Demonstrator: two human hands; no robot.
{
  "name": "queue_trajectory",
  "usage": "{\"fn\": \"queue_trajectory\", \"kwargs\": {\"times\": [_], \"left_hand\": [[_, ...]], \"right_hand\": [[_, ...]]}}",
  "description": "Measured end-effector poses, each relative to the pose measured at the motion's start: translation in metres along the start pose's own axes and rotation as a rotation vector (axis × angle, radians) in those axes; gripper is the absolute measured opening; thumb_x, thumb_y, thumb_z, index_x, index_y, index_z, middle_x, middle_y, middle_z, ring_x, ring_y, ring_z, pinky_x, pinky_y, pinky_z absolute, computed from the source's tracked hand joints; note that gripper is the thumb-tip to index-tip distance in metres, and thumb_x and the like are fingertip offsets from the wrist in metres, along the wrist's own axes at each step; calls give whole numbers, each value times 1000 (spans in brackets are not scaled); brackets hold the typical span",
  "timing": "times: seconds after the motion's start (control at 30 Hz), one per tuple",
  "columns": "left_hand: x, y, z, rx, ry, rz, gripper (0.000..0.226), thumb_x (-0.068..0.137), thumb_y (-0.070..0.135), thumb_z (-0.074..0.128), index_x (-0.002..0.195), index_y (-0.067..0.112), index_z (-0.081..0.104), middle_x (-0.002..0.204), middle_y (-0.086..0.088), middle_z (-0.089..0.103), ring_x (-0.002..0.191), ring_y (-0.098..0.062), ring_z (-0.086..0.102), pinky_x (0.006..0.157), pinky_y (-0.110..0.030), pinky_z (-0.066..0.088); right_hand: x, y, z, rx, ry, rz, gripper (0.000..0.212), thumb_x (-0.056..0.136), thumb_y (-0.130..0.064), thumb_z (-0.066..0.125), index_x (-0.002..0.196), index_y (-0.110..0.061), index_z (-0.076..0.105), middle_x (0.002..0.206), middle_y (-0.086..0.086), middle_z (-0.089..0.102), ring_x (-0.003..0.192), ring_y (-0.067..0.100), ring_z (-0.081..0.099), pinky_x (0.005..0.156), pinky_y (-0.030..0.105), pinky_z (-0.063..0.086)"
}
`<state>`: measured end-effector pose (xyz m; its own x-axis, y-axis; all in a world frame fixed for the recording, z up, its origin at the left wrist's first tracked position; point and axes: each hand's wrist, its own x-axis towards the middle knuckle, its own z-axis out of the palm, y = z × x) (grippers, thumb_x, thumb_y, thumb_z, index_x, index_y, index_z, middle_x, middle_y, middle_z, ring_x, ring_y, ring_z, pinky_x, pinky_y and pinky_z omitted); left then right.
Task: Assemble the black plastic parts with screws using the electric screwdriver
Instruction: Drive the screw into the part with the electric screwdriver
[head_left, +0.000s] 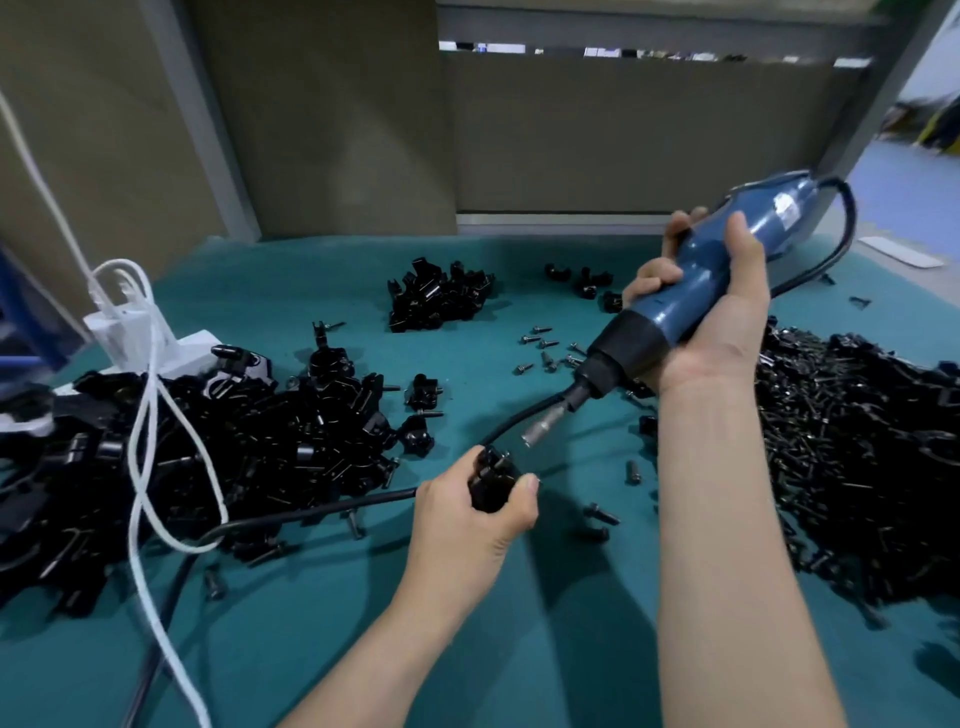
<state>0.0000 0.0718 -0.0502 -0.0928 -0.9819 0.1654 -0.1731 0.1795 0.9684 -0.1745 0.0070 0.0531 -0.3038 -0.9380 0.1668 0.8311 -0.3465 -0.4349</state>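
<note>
Blue electric screwdriver (670, 312), black collar and silver tip, tilted toward a black plastic part (491, 480).
It is gripped by the right hand (722, 332); the part is pinched by the left hand (472, 525).

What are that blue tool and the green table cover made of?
Electric screwdriver: probably hard plastic, glossy blue, catching highlights; its silvery tip looks like bare metal. Table cover: a matte teal mat, perhaps rubber or fabric; the look leaves it open.

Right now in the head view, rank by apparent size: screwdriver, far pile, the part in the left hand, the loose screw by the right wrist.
1. screwdriver
2. far pile, but it lies farther from the camera, so this rank is unsure
3. part in the left hand
4. screw
</note>
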Motion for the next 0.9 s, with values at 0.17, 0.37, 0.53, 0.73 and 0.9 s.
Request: {"fn": "queue_trajectory", "kwargs": {"times": [0.17,0.37,0.53,0.73,0.9], "left_hand": [[-1,-1,-1,18,-13,-16,60,63,54,59,73,-4,51,66,-26,55,56,-18,39,54,-49,45],[-1,-2,0,10,-31,12,58,64,55,58,73,-3,53,62,-20,59,52,-15,41,50,-39,40],[-1,-4,0,10,-29,4,42,70,47,59,66,6,53,49,1,59,41,-5,41,45,-16,33],[-1,-5,0,-5,-63,-8,34,73,40,59,63,8,51,46,4,56,38,-3,41,45,-13,33],[0,-5,1,-15,-73,-3,33,73,39,59,63,9,52,46,4,56,39,-2,41,46,-12,33]], "right_hand": [[-4,-1,7,-179,-5,-60,9,93,-28,51,91,-20,49,80,-4,62,45,8,45,46,20,41],[-8,6,14,-207,10,-70,20,93,-24,50,75,-18,57,75,-3,60,43,9,44,44,20,41],[-10,10,18,-222,-44,-40,45,94,-24,47,54,-22,68,69,-6,57,43,8,44,45,19,40],[-9,11,16,-216,-80,-65,35,93,-19,48,63,-22,66,74,-5,60,43,8,43,45,20,41],[-8,12,13,-227,-80,-64,39,93,-20,47,61,-23,67,73,-7,59,44,7,43,46,20,41]]}}
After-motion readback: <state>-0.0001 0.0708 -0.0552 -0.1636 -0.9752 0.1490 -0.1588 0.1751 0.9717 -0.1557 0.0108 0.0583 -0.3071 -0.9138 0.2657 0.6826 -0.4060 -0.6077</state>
